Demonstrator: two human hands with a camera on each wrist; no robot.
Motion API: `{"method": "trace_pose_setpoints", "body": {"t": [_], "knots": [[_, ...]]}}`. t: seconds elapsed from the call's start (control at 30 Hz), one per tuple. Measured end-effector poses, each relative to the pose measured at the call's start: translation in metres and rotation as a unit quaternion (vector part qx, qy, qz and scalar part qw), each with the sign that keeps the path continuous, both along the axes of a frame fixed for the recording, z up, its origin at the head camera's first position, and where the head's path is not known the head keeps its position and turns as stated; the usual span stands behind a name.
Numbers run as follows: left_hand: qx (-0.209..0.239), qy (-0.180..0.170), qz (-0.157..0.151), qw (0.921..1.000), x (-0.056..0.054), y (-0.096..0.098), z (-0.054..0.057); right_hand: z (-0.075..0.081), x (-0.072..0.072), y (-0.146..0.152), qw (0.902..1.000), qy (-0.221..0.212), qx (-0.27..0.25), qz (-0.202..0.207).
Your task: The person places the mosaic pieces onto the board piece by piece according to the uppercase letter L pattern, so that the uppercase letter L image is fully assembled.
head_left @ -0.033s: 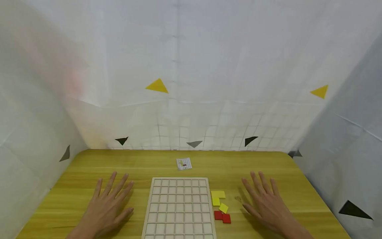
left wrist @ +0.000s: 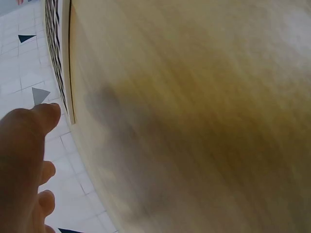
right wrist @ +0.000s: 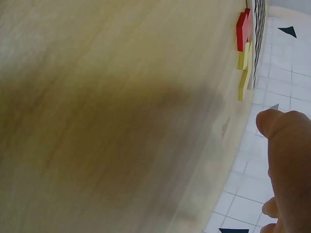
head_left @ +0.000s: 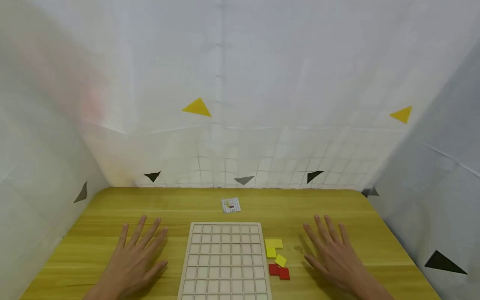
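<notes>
A pale board (head_left: 226, 248) with a grid of square cells lies at the front middle of the table. To its left, my left hand (head_left: 131, 260) is palm down with fingers spread, holding nothing. Past the board's right side, my right hand (head_left: 335, 258) has the same spread pose, also with nothing in it. Between the board and this hand lie flat yellow pieces (head_left: 276, 243) and two overlapping red square tiles (head_left: 284, 273). Those red tiles (right wrist: 241, 31) stand out beyond the thumb in the right wrist view. The left wrist view shows the left thumb (left wrist: 24, 131) and the board's edge (left wrist: 57, 53).
A small card (head_left: 230, 205) printed with a grid and coloured marks lies behind the board. The wooden table (head_left: 168, 204) ends at white cloth walls (head_left: 285, 83) on the back and sides, marked with yellow, grey and black triangles.
</notes>
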State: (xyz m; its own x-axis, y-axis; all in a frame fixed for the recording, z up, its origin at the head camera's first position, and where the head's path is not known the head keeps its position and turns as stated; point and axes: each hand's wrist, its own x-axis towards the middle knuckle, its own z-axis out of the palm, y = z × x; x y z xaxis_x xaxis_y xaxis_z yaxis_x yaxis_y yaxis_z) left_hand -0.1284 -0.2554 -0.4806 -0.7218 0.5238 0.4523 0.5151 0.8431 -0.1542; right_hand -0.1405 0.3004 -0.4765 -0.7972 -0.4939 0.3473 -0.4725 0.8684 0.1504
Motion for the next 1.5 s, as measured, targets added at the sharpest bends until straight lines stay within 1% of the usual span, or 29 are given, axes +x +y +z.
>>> {"method": "trace_pose_setpoints", "body": {"t": [0.1,0.33,0.5,0.63,0.73,0.9,1.0,1.13,1.23,1.3,1.4,1.5], "knots": [[-0.003,0.000,-0.002,1.0000,0.001,-0.001,0.000,0.000,-0.001,0.000,1.0000,-0.003,0.000,0.003],[-0.001,-0.001,0.013,0.9999,0.001,-0.007,0.008,0.002,-0.009,0.000,1.0000,-0.001,0.003,-0.003],[-0.002,-0.010,0.019,0.9998,0.001,-0.004,0.010,0.005,-0.006,-0.001,0.9999,-0.010,0.000,-0.007],[0.000,-0.014,0.028,0.9995,0.000,-0.003,0.010,0.005,-0.005,-0.001,0.9999,-0.011,-0.007,-0.005],[0.002,-0.018,0.031,0.9993,0.000,-0.001,0.010,0.004,-0.004,-0.001,0.9998,-0.002,-0.020,0.003],[0.017,-0.029,0.040,0.9986,0.002,0.003,0.011,0.003,-0.002,-0.006,0.9976,0.016,-0.062,0.026],[0.039,-0.051,0.049,0.9967,0.004,0.006,0.013,0.003,0.000,-0.010,0.9956,0.016,-0.087,0.028],[0.071,-0.088,0.060,0.9917,0.005,0.014,0.017,0.002,0.003,-0.017,0.9913,-0.001,-0.131,0.015],[0.103,-0.102,0.060,0.9877,0.005,0.020,0.020,0.000,0.004,-0.023,0.9855,-0.013,-0.169,0.014],[0.134,-0.112,0.056,0.9830,0.006,0.025,0.020,-0.001,0.005,-0.027,0.9810,-0.023,-0.192,0.017],[0.180,-0.138,0.058,0.9722,0.008,0.032,0.020,-0.004,0.007,-0.032,0.9730,-0.046,-0.225,0.023],[0.219,-0.179,0.072,0.9566,0.009,0.039,0.019,-0.006,0.009,-0.035,0.9656,-0.074,-0.247,0.030]]}}
